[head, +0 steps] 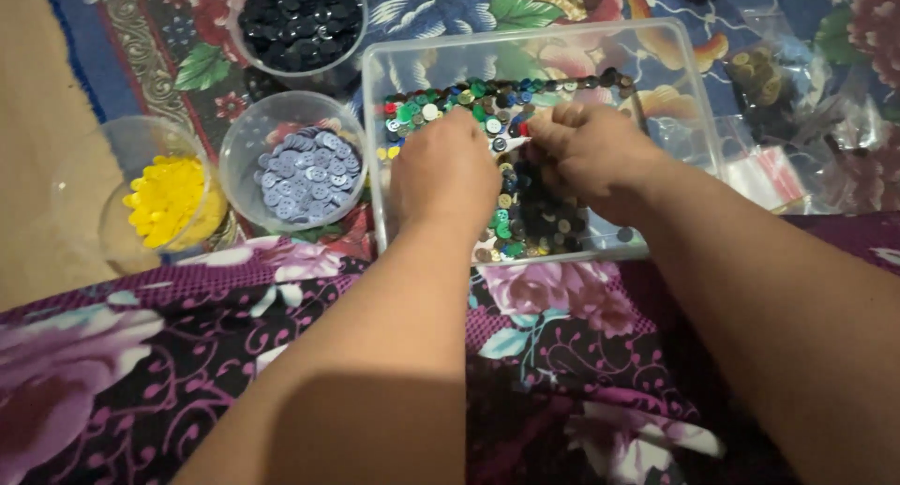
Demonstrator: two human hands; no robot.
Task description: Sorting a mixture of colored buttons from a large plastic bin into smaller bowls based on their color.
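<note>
A clear rectangular plastic tub [675, 82] sits on a flowered cloth and holds a heap of mixed buttons [525, 213] in green, blue, black and white. My left hand [442, 171] rests palm down inside the tub, fingers curled over the buttons near its left side. My right hand [592, 148] is beside it, fingers bent down into the pile. Whether either hand pinches a button is hidden by the knuckles.
Left of the tub stand three clear round bowls: one with yellow buttons [167, 199], one with pale blue buttons [307, 176], one at the back with black buttons [298, 16]. Clear plastic bags [778, 101] lie to the right. A purple flowered garment [187, 354] covers my lap.
</note>
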